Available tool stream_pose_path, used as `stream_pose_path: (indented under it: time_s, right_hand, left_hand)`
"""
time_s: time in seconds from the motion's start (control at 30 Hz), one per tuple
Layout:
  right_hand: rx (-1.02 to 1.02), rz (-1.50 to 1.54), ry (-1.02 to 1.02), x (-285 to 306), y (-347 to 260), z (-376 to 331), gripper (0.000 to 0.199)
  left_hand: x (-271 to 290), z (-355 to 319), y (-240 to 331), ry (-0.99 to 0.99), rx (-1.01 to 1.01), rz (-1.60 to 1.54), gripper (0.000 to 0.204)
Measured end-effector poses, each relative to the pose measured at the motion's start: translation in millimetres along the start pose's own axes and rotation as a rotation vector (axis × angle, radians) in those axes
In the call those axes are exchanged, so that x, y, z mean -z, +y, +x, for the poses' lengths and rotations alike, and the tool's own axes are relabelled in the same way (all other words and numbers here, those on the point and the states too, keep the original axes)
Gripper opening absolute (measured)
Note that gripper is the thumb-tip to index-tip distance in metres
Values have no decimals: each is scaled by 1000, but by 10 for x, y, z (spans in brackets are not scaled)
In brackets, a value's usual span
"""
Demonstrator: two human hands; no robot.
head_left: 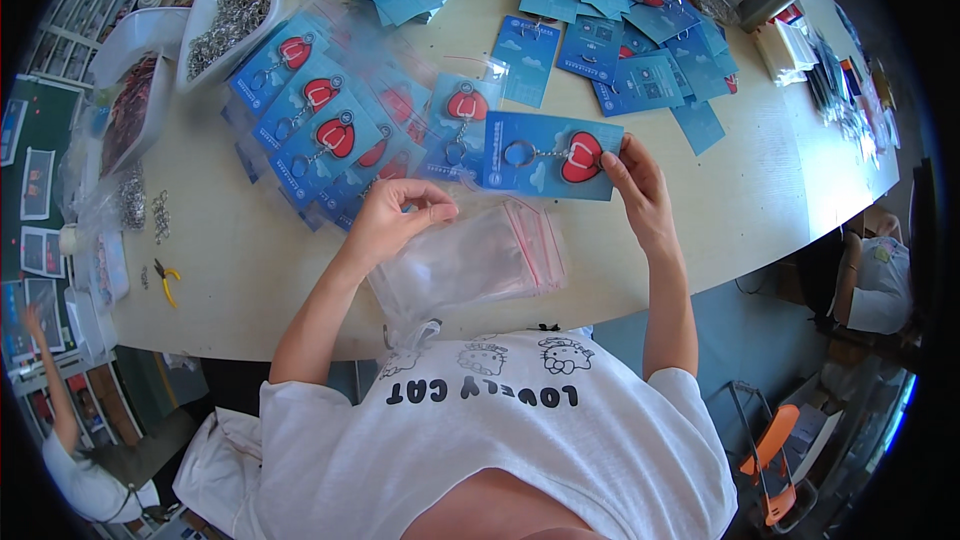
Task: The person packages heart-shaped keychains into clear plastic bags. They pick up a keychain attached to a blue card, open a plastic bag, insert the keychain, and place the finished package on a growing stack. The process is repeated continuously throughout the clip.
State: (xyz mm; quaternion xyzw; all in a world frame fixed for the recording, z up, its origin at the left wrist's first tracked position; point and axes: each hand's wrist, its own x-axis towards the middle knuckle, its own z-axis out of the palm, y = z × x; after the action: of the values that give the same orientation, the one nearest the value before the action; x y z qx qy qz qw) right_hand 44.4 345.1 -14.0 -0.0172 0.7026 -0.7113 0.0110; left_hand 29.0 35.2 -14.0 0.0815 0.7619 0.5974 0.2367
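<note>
My right hand (645, 190) grips the short right edge of a blue backing card (540, 122) between thumb and fingers. A red keychain (581, 158) with a metal ring and short chain lies across the card's face. Just left of it my left hand (402, 218) is closed, thumb against curled fingers, over a stack of clear zip bags (470, 260). Whether it pinches a bag cannot be made out. Bagged keychain cards (335, 140) overlap in a pile beyond my left hand. Another bagged card (462, 115) lies beside the held one.
Back left, white bins hold metal rings (232, 25) and reddish parts (133, 105). Yellow-handled pliers (168, 283) lie at left, near loose rings. More blue cards (640, 80) are scattered at back right. People are at the far side, left and right; an orange chair (770, 440) stands lower right.
</note>
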Motion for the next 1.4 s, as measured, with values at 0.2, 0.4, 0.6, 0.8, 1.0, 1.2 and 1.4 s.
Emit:
stream_pose_path:
  time_s: [0.2, 0.4, 0.6, 0.8, 1.0, 1.2, 1.4]
  right_hand:
    - [8, -72, -122, 151, -134, 83, 19]
    - [-31, -445, -337, 355, -257, 132, 20]
    - [-4, -445, -409, 223, -254, 203, 26]
    - [-174, -10, -348, -351, -28, 78, 23]
    - [-154, -154, -121, -423, 8, -80, 15]
    - [63, -349, -113, -623, -55, -281, 8]
    - [458, -746, -279, -627, -321, -257, 16]
  left_hand:
    - [-41, 76, 56, -33, 55, -116, 7]
    - [-72, 132, 126, -76, 46, -251, 11]
    - [-218, 226, 161, -130, -38, -253, 12]
    - [-131, 311, 233, -172, 1, -101, 18]
    - [-26, 258, 186, -453, 44, -90, 30]
    - [-176, 193, 170, -432, 61, -202, 31]
    - [-199, 139, 119, -385, 52, -125, 33]
